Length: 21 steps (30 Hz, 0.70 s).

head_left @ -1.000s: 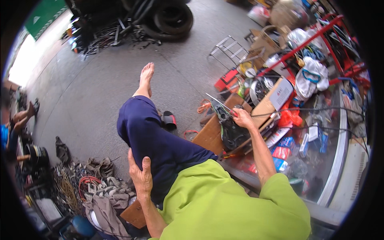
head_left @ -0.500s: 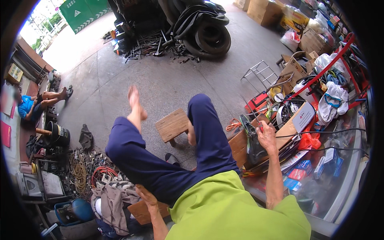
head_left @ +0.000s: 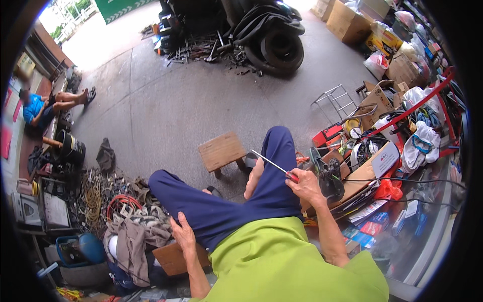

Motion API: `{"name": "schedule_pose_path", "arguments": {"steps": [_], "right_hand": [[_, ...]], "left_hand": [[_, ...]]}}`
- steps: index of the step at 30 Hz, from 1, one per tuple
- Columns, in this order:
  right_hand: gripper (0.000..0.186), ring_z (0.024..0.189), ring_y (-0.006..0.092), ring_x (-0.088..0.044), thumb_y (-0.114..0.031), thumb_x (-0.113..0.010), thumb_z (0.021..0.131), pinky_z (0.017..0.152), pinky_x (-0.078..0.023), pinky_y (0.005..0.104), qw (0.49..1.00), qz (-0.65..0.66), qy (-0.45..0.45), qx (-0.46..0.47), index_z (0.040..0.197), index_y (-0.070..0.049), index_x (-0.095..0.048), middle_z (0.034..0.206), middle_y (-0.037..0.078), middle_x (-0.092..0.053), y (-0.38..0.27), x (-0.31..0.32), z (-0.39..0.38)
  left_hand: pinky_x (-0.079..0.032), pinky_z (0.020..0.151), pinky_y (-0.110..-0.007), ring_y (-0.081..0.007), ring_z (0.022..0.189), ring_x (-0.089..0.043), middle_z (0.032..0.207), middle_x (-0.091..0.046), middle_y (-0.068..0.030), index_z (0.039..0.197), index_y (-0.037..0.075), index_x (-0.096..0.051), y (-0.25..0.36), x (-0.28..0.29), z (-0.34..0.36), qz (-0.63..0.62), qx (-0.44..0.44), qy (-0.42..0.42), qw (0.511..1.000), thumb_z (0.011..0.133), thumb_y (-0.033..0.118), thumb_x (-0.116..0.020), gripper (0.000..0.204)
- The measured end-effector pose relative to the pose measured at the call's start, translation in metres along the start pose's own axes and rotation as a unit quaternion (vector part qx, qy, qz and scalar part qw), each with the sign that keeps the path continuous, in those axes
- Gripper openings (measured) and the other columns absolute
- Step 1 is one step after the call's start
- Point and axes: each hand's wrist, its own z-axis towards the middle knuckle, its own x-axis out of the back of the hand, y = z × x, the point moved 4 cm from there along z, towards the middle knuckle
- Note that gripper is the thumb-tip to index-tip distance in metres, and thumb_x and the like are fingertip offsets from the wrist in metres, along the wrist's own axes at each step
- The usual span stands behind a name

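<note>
In my right hand is a red-handled screwdriver, its long thin metal shaft slanting up and left over my right thigh. My fingers are wrapped round the handle. On the outer side of my left thigh rests my left hand, fingers stretched out and holding nothing. A small wooden stool stands on the floor in front of my knees. Beside the right hand a dark green shoe lies on the heap of goods. A wooden board shows beneath my left forearm.
Cartons, bags and a red metal frame crowd the right. Cables and cloth pile up at the left. Tyres and scattered tools lie ahead. Another person sits at the far left, near a black bucket.
My right hand has come left from the heap to over my right thigh, with the screwdriver now plainly visible. My raised left foot has come down, and my left hand has shifted up along the thigh.
</note>
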Motion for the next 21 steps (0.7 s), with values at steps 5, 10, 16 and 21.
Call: {"name": "schedule_pose_path", "arguments": {"steps": [5, 10, 16, 21], "right_hand": [[0.023, 0.076, 0.0406, -0.068, -0.028, -0.072, 0.082, 0.070, -0.053, 0.0490, 0.999, -0.021, -0.028, 0.004, 0.090, -0.007, -0.067, 0.074, 0.020, -0.068, -0.004, -0.029, 0.007], [0.024, 0.078, 0.0397, -0.068, -0.030, -0.071, 0.083, 0.071, -0.054, 0.0489, 0.998, -0.041, -0.056, -0.014, 0.089, -0.007, -0.067, 0.077, 0.018, -0.069, -0.001, -0.036, 0.014], [0.025, 0.078, 0.0377, -0.069, -0.035, -0.067, 0.084, 0.069, -0.054, 0.0481, 0.997, -0.013, -0.050, -0.057, 0.089, -0.011, -0.067, 0.078, 0.016, -0.069, 0.002, -0.041, 0.029], [0.031, 0.075, 0.0386, -0.068, -0.040, -0.066, 0.086, 0.067, -0.054, 0.0481, 0.998, 0.050, -0.001, -0.042, 0.093, -0.010, -0.066, 0.076, 0.019, -0.068, 0.010, -0.057, 0.026]], "left_hand": [[-0.040, 0.104, -0.046, -0.0484, 0.123, -0.052, 0.129, -0.053, -0.0389, 0.136, -0.017, -0.040, 0.007, -0.004, 0.002, 0.025, 0.000, -0.036, 0.999, 0.099, 0.054, -0.048, 0.081], [-0.040, 0.103, -0.048, -0.0510, 0.120, -0.052, 0.127, -0.053, -0.0412, 0.134, -0.019, -0.042, 0.023, -0.003, 0.011, 0.061, 0.013, -0.064, 0.996, 0.098, 0.057, -0.047, 0.084], [-0.041, 0.102, -0.049, -0.0507, 0.120, -0.053, 0.126, -0.055, -0.0391, 0.134, -0.014, -0.046, 0.023, -0.017, 0.027, 0.165, -0.006, -0.097, 0.981, 0.098, 0.058, -0.048, 0.080], [-0.039, 0.106, -0.046, -0.0479, 0.123, -0.052, 0.131, -0.053, -0.0372, 0.134, -0.015, -0.046, 0.035, -0.035, 0.039, 0.238, -0.031, -0.206, 0.949, 0.097, 0.058, -0.050, 0.082]]}}
